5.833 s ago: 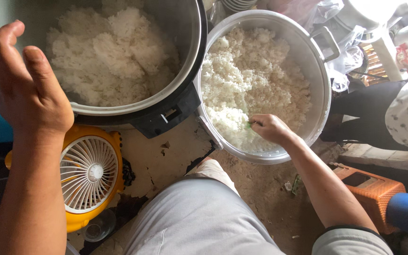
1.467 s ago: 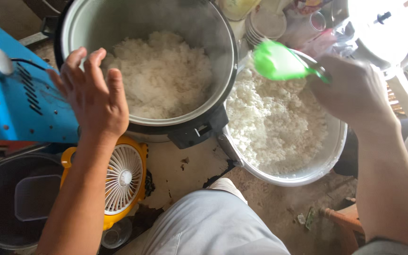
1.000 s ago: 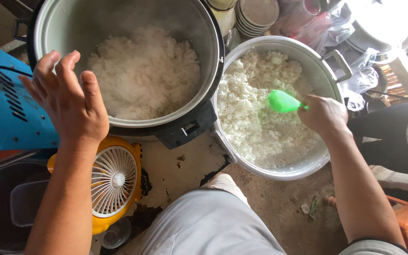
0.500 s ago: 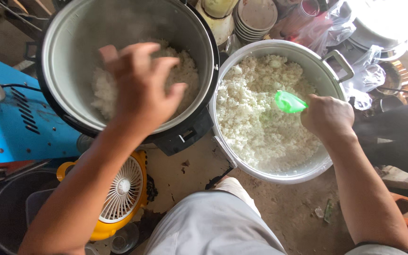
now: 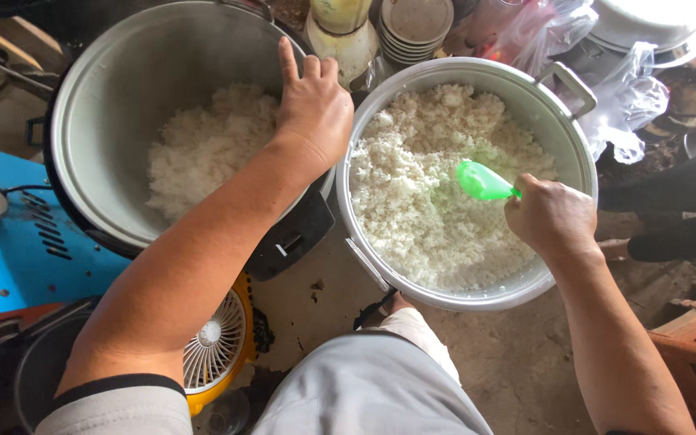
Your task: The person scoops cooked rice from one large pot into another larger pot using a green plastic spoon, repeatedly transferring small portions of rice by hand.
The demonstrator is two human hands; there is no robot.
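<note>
- Right hand (image 5: 553,217) closed around handle of green plastic rice scoop (image 5: 483,182); scoop blade lies on white rice inside wide round aluminium pot (image 5: 561,121).
- Left hand (image 5: 314,105) flat, fingers together, resting on rim of large grey rice cooker (image 5: 114,105), which is about half full of rice.
- Cooker and pot rims nearly touch; left hand fills the gap between them.
- Clear crumpled plastic bags (image 5: 622,105) beside pot's far handle.
- Stack of small round bowls (image 5: 416,28) behind both vessels.
- Blue metal box (image 5: 10,242) crowds cooker's left side; small yellow fan (image 5: 219,354) below.
- Bare dusty floor (image 5: 509,362) open near the knee.
</note>
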